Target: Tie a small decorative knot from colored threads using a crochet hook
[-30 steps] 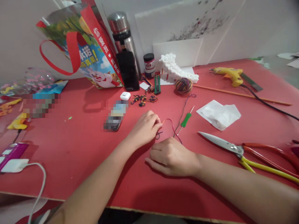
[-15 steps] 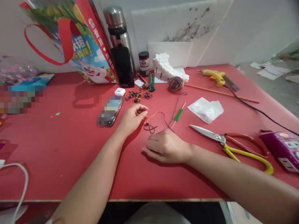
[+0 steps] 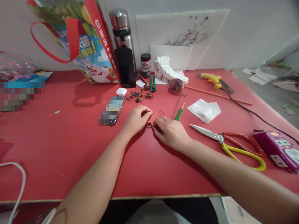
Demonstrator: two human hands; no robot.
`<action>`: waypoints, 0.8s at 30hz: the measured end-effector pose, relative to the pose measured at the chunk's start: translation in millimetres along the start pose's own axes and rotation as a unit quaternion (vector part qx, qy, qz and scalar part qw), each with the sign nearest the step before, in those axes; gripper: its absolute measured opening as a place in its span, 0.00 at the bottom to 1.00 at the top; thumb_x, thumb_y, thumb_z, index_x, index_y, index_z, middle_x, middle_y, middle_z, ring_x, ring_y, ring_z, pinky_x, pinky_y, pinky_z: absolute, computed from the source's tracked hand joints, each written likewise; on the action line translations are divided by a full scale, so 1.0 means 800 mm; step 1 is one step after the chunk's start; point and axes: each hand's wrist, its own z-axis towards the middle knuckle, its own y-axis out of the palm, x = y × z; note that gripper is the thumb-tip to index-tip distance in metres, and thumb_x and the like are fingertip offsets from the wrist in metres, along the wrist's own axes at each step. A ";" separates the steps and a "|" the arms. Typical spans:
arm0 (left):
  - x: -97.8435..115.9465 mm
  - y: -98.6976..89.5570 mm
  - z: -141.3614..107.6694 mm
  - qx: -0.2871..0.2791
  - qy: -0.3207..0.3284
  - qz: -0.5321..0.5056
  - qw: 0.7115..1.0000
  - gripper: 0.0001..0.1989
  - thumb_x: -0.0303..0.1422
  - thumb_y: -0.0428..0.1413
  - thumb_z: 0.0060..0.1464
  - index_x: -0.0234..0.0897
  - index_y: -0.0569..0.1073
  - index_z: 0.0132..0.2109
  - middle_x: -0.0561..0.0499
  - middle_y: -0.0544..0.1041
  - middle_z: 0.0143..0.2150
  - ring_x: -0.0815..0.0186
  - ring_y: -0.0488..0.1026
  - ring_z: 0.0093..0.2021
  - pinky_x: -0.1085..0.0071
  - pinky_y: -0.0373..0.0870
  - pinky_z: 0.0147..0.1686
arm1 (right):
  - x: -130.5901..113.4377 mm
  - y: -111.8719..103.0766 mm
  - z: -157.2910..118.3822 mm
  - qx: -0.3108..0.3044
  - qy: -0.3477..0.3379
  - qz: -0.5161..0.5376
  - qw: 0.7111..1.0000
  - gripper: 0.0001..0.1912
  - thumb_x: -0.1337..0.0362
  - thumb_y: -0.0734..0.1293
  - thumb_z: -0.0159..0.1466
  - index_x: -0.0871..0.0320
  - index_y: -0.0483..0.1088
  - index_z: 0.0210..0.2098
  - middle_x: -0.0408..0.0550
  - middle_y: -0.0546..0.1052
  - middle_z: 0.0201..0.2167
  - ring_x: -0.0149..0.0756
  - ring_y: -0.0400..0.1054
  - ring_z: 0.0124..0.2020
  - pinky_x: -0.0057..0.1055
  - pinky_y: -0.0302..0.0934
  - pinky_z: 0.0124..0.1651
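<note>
Multicoloured yarn (image 3: pixel 159 112) loops over the red table between my hands. My left hand (image 3: pixel 138 118) is closed at the fingertips, with the yarn's orange part beside them. Close by on the right, my right hand (image 3: pixel 171 130) has its fingers pinched at the small dark loops of the yarn. A green-handled hook (image 3: pixel 179 114) lies just beyond my right hand, its near end hidden by that hand. Farther back rests the multicoloured yarn ball (image 3: pixel 176 86), with a strand running toward me. Small knotted yarn pieces (image 3: pixel 138 96) lie to its left.
A phone (image 3: pixel 114 110) and white earphone case (image 3: pixel 121 91) lie left of the hands. To the right are crumpled tissue (image 3: pixel 205 111), large scissors (image 3: pixel 217 137), a yellow glue gun (image 3: pixel 211 79) and a purple power strip (image 3: pixel 280 149). A flask (image 3: pixel 120 23) and bag (image 3: pixel 93 59) stand behind.
My right hand has moved up and left to the dark yarn loops and now covers part of them and the hook's near end. The camera view has shifted slightly.
</note>
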 end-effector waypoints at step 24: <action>0.024 -0.006 -0.014 -0.141 0.052 0.126 0.980 0.06 0.26 0.63 0.59 0.37 0.73 0.36 0.51 0.72 0.41 0.64 0.72 0.40 0.65 0.67 0.42 | 0.055 -0.057 0.010 0.124 0.064 0.036 0.990 0.14 0.63 0.62 0.71 0.61 0.77 0.47 0.55 0.83 0.34 0.41 0.74 0.32 0.35 0.61 0.39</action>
